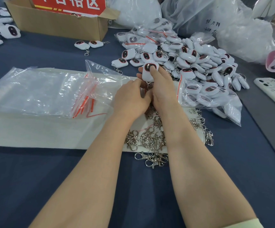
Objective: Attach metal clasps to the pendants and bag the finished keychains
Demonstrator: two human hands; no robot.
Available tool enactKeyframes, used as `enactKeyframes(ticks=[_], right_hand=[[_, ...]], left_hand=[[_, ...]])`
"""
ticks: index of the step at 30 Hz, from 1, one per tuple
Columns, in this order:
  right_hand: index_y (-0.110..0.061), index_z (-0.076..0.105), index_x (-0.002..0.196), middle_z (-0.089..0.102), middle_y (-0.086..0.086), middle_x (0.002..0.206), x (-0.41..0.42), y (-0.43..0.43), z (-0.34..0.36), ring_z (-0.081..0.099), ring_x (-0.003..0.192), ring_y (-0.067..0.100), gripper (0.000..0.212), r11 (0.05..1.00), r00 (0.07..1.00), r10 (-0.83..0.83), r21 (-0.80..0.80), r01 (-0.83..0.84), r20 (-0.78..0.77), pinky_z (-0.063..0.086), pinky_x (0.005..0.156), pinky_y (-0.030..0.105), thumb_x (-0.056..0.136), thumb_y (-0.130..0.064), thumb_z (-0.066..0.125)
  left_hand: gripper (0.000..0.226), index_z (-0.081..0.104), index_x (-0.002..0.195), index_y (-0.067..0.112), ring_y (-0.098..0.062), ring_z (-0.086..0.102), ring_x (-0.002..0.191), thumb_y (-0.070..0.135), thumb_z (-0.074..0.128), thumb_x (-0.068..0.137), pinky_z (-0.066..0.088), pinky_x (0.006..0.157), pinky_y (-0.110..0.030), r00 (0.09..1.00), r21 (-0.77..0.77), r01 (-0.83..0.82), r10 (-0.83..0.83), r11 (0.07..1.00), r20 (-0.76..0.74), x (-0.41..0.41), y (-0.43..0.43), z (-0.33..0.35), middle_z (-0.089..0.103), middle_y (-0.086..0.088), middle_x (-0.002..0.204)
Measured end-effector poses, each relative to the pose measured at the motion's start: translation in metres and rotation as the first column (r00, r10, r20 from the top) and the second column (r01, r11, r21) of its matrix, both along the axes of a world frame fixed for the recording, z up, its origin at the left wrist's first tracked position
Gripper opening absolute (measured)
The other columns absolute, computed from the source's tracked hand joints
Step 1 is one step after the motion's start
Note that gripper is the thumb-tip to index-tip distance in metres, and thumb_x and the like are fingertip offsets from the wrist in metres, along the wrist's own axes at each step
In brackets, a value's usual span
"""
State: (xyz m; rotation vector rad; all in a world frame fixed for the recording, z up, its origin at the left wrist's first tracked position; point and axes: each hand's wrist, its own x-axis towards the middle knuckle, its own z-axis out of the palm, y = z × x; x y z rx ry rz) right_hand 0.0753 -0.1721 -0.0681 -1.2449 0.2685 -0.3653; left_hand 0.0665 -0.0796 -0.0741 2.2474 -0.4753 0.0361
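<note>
Right hand [162, 89] round pendant [147, 74] (clasp [149, 85] just below)

Head-worn, wide-angle; looks forward and down across the table [34, 178], close over left hand [130, 97] and right hand [163, 89] at frame centre.

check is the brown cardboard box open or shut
Open: the brown cardboard box has flaps splayed outward, and a red sign stands inside.

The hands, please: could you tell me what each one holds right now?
Left hand: pinches the metal clasp.
Right hand: grips the white pendant.
</note>
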Motion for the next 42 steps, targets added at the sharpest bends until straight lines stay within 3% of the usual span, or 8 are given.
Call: enactKeyframes(ticks=[4,11,23,33,42], right_hand=[[-0.011,0.06,0.096,0.069,0.002,0.085,-0.0012,-0.0014,-0.0001,0.068,0.076,0.011,0.019,0.999,1.0,0.014,-0.041,-0.014,0.009,0.053,0.064,0.022,0.101,-0.01,0.041],[-0.013,0.06,0.092,0.068,0.003,0.086,0.0,-0.0012,0.0009,0.068,0.077,0.012,0.018,0.998,0.999,0.025,0.048,-0.026,0.02,0.053,0.071,0.028,0.1,-0.01,0.044],[-0.014,0.06,0.088,0.069,0.001,0.077,-0.0031,-0.0019,-0.0009,0.066,0.071,0.011,0.009,0.999,0.999,0.034,-0.032,-0.033,0.016,0.053,0.066,0.024,0.094,-0.008,0.057],[-0.008,0.059,0.099,0.069,0.001,0.087,-0.0005,-0.0005,0.0008,0.067,0.076,0.012,0.016,0.999,0.999,0.04,-0.01,-0.04,-0.014,0.054,0.064,0.025,0.101,-0.01,0.043],[-0.005,0.058,0.108,0.068,0.002,0.091,0.0001,-0.0014,0.0,0.068,0.077,0.01,0.016,0.999,0.999,0.044,0.014,-0.043,-0.015,0.054,0.061,0.023,0.1,-0.009,0.045]], left_hand=[[0.027,0.058,0.111,0.012,-0.026,0.057,0.102,0.03,0.056,0.089,0.046,0.089,-0.043,1.0,0.002,0.005,-0.005,1.0,0.001,-0.0005,-0.0001,0.0007,0.061,-0.007,0.108],[0.025,0.058,0.109,0.015,-0.025,0.057,0.101,0.03,0.055,0.09,0.046,0.089,-0.042,1.0,0.001,-0.006,0.006,1.0,-0.006,-0.0002,0.0,0.0009,0.061,-0.005,0.107],[0.026,0.057,0.109,0.013,-0.027,0.057,0.103,0.029,0.055,0.089,0.046,0.089,-0.044,1.0,0.02,0.001,-0.001,1.0,0.006,-0.0013,-0.0007,0.0008,0.06,-0.008,0.109],[0.026,0.058,0.109,0.012,-0.027,0.057,0.099,0.029,0.055,0.09,0.046,0.088,-0.044,1.0,0.035,-0.001,0.0,0.999,0.023,0.0,-0.0007,0.0001,0.061,-0.007,0.105],[0.024,0.058,0.107,0.013,-0.026,0.057,0.096,0.029,0.055,0.09,0.046,0.086,-0.042,1.0,0.024,-0.001,0.0,1.0,0.026,0.0002,0.0004,0.0005,0.061,-0.006,0.101]])
